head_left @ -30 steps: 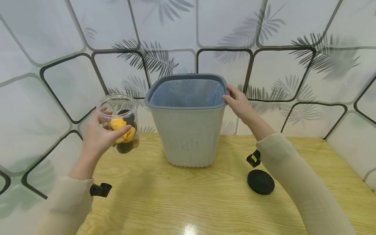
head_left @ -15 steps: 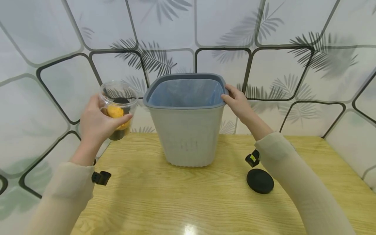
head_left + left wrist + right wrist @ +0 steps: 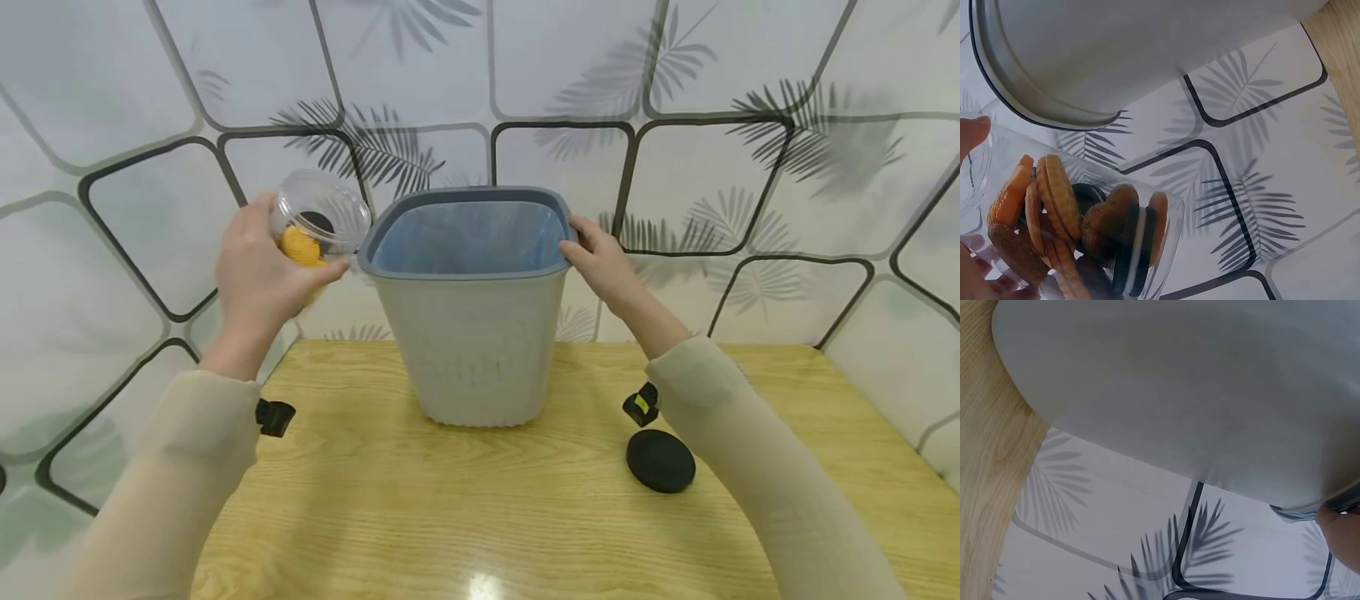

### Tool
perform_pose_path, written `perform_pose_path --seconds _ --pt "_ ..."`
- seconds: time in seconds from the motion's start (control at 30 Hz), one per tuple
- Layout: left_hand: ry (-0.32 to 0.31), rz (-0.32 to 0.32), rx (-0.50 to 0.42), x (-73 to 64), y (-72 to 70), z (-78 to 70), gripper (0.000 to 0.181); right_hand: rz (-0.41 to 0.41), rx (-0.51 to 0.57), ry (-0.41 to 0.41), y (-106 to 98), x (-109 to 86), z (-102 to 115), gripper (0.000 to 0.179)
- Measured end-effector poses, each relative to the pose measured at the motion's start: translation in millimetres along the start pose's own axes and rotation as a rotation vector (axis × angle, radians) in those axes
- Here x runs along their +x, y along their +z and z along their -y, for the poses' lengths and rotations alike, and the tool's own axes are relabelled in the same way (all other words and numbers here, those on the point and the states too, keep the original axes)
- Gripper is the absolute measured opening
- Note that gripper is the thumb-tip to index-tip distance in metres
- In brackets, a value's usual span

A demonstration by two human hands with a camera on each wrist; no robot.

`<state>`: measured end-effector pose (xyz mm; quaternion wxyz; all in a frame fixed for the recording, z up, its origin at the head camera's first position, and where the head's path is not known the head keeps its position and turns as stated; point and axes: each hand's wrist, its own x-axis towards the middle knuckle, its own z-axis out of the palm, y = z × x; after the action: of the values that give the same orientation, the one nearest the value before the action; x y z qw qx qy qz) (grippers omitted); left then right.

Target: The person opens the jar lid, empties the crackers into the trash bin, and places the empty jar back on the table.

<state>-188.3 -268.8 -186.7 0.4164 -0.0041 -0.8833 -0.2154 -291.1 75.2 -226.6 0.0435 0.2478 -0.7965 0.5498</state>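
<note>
My left hand [image 3: 258,262] grips a clear plastic jar [image 3: 330,208] in the air, just left of the bin's rim. Its open mouth tips toward the bin. Inside are several cookies [image 3: 1060,200]: sandwich cookies, dark cookies with a white filling, and yellow-orange pieces. A light grey trash bin [image 3: 472,350] with a blue-grey rim stands upright in the middle of the table; a bluish lining shows inside. My right hand [image 3: 603,262] pinches the rim at its right side. In the right wrist view only the thumb [image 3: 1341,534] shows, at the rim.
A round black lid [image 3: 661,461] lies on the wooden table [image 3: 420,508], right of the bin, beneath the right forearm. Behind the table rises a wall [image 3: 555,75] with a leaf pattern. Small black cameras sit on both wrists.
My left hand has raised the jar and brought it right, closer to the bin, tilting its mouth toward it. The right hand has kept its hold on the rim.
</note>
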Motion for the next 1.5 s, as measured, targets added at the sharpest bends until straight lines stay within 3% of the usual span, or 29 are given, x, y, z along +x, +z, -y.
perform_pose_path --seconds 0.2,0.37,0.47,0.67,0.73,0.97,1.1,1.27,1.5 --pt "0.016 0.037 0.080 11.4 4.8 -8.2 0.088 0.011 -0.001 0.001 -0.5 -0.4 1.2 0.056" --pt "0.077 0.058 0.125 20.9 12.7 -14.2 0.089 0.005 0.014 0.000 -0.3 -1.2 2.1 0.056" --pt "0.141 0.049 0.141 25.0 18.8 -16.8 0.089 0.005 0.015 -0.002 -0.1 -1.7 2.0 0.056" --pt "0.331 -0.018 0.187 31.4 30.6 -23.0 0.084 0.007 0.021 -0.014 0.0 -1.8 1.3 0.056" --pt "0.363 -0.018 0.210 32.1 33.6 -26.3 0.083 0.009 0.019 -0.011 0.0 -1.6 1.7 0.056" --pt "0.428 0.031 0.330 31.7 42.6 -39.0 0.084 0.010 0.011 -0.008 -0.4 -1.2 0.3 0.056" --pt "0.458 0.046 0.350 31.4 46.0 -42.1 0.082 -0.001 0.010 -0.020 -0.8 -1.6 -1.6 0.055" --pt "0.478 0.069 0.384 32.3 46.9 -43.9 0.082 -0.013 -0.011 -0.036 -2.4 -1.5 -3.1 0.056" --pt "0.568 0.121 0.452 33.9 44.2 -46.8 0.080 0.004 0.013 -0.031 -0.4 0.0 -4.0 0.056"
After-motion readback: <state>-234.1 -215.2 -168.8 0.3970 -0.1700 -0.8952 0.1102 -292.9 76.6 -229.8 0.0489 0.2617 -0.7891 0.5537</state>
